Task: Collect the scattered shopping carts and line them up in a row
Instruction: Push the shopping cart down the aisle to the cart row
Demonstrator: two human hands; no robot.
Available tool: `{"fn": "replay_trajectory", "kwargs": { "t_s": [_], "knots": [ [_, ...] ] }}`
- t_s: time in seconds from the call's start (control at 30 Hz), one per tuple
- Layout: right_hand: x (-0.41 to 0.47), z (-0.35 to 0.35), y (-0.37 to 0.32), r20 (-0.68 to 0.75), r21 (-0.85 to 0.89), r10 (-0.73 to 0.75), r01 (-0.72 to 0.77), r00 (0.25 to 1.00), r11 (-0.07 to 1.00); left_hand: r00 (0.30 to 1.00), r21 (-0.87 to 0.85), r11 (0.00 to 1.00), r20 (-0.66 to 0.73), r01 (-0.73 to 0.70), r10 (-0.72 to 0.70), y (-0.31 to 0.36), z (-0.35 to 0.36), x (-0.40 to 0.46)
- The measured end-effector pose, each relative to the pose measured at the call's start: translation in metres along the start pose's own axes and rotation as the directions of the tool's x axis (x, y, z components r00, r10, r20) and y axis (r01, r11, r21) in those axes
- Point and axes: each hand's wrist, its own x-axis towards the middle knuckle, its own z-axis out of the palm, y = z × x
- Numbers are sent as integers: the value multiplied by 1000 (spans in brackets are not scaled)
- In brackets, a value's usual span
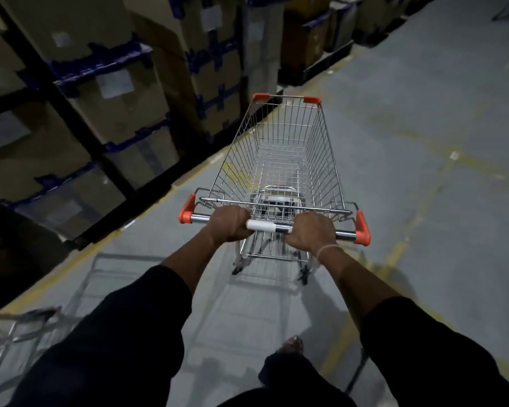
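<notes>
A chrome wire shopping cart (pixel 279 160) with orange corner caps stands on the grey floor straight ahead, its basket holding nothing. Both hands grip its handle bar (pixel 266 226): my left hand (pixel 228 224) left of the white centre sleeve, my right hand (pixel 310 232) to its right, a thin band on that wrist. Part of another cart's frame (pixel 15 333), blurred, shows at the lower left beside my left sleeve.
Stacked cardboard boxes with blue strapping (pixel 106 92) on dark racks line the left side, behind a yellow floor line (pixel 188 174). Open grey concrete floor (pixel 423 127) stretches to the right and ahead. My foot (pixel 293 343) shows below the cart.
</notes>
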Motion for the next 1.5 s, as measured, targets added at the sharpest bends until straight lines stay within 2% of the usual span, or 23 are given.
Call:
{"fn": "replay_trajectory", "kwargs": {
  "t_s": [0.17, 0.27, 0.4, 0.73, 1.0, 1.2, 1.5],
  "knots": [
    [34, -5, 55, -43, 52, -32, 34, 999, 998, 995, -1, 1000, -100, -13, 13, -11, -2, 58],
    [49, -4, 90, -105, 119, -34, 47, 994, 992, 987, 27, 993, -116, -112, 115, -3, -13, 92],
    [72, -2, 129, -233, 94, 27, -5, 972, 996, 975, -41, 984, -144, -176, 168, 12, -24, 139],
    [164, -15, 190, -308, 176, 168, -117, 936, 977, 970, -68, 974, -131, -214, 204, 8, -50, 281],
    [280, -41, 241, -182, 141, 274, -251, 944, 958, 940, -27, 944, -98, -329, 325, -16, -79, 437],
    [357, -63, 288, -121, 204, 414, -386, 902, 900, 915, 37, 914, 5, -403, 403, -19, -99, 549],
    [466, -86, 359, -59, 235, 494, -469, 868, 851, 878, 38, 878, -2, -478, 478, -18, -122, 701]
  ]
}}
